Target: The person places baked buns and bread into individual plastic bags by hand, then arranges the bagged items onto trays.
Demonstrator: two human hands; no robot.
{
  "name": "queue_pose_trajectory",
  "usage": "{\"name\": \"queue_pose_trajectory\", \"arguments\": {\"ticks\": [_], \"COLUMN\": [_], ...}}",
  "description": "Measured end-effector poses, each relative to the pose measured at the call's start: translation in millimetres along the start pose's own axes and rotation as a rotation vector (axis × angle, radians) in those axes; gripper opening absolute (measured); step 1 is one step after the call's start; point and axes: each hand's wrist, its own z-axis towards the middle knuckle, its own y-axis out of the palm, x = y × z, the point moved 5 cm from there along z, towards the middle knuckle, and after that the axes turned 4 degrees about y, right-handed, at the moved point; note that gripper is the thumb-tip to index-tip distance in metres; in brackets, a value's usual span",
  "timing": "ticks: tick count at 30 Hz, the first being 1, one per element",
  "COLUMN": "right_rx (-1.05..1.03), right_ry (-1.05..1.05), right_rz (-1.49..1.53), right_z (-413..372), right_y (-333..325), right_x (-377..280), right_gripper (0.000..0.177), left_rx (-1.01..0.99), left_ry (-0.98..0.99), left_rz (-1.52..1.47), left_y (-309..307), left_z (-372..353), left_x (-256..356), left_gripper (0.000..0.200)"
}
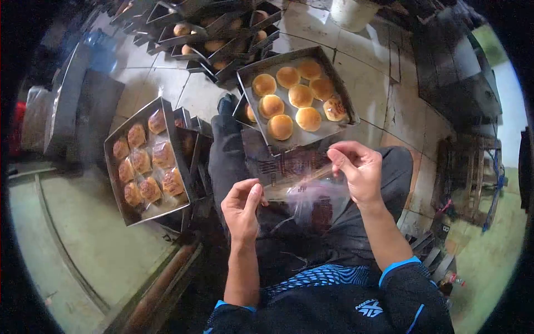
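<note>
Between my hands a clear plastic bag (303,192) with dark red print is stretched over my lap. My left hand (243,209) is closed, thumb against fingers, at the bag's left side. At its right side my right hand (356,170) pinches the film with thumb and fingertips. Just beyond lies a square metal tray (267,142) of golden round buns (301,96); one bun at its right (335,109) has a dark topping. To the left, another tray (185,195) holds several browned buns (141,162) in shiny clear wrapping.
Stacked dark trays (203,33) with more buns stand on the tiled floor (361,61) at the far side. More trays sit under the left tray. A wooden stool (473,178) is at the right, and a pale bucket (353,14) at the top.
</note>
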Motion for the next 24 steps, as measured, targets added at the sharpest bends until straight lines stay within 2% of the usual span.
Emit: {"name": "queue_pose_trajectory", "arguments": {"ticks": [1,3,4,5,6,7,8,10,11,12,13,16,17,20,24], "right_rx": [-0.003,-0.184,-0.269,-0.388,-0.411,-0.428,-0.441,-0.42,-0.348,-0.273,-0.345,-0.333,-0.149,0.114,0.019], "right_ry": [-0.041,-0.434,-0.631,-0.631,-0.658,-0.689,-0.722,-0.515,-0.276,-0.03,0.162,0.409,0.356,-0.005,-0.067], "right_rz": [-0.044,-0.178,-0.242,-0.34,-0.431,-0.523,-0.615,-0.28,0.068,0.41,0.749,0.549,0.352,0.071,0.055], "right_z": [2.8,2.1,-2.7,-4.3,-9.9,-16.7,-21.9,-20.2,-22.5,-24.6,-27.5,-25.5,-27.1,-13.0,4.2], "right_y": [1.5,12.1,14.6,15.4,19.3,25.0,28.0,16.7,13.3,11.0,9.1,12.1,10.8,-0.5,5.4], "right_x": [-3.6,-26.4,-35.8,-35.8,-39.2,-45.2,-49.2,-38.1,-24.4,-11.2,-6.4,24.4,32.2,27.8,17.4], "right_gripper": [0.013,0.016,0.018,0.02,0.019,0.018,0.017,0.035,0.042,0.049,0.059,0.048,0.031,0.016,0.015], "left_rx": [0.076,0.213,0.083,-0.051,-0.189,-0.312,-0.26,-0.151,-0.023,0.007,0.039,0.07,0.06,0.103,0.111], "left_ry": [-0.1,-0.297,-0.378,-0.46,-0.541,-0.492,-0.4,-0.204,-0.076,-0.045,-0.017,0.081,0.086,0.047,0.002], "left_rz": [-0.123,-0.37,-0.48,-0.586,-0.689,-0.734,-0.516,-0.086,-0.144,-0.162,-0.179,-0.144,-0.119,-0.082,-0.13], "left_y": [-4.3,-6.0,0.6,5.5,12.4,15.5,11.8,11.4,12.9,15.7,16.9,26.9,26.5,10.3,-2.1], "left_z": [3.3,9.3,11.8,12.0,8.4,7.6,8.8,9.5,10.9,9.9,8.0,4.4,3.9,3.6,14.4], "left_x": [-1.9,-0.7,1.9,5.7,8.5,2.0,-1.9,1.7,7.2,9.5,11.2,16.6,13.0,-0.5,-1.8], "left_gripper": [0.04,0.064,0.072,0.081,0.09,0.066,0.057,0.039,0.018,0.017,0.016,0.013,0.013,0.015,0.018]}}
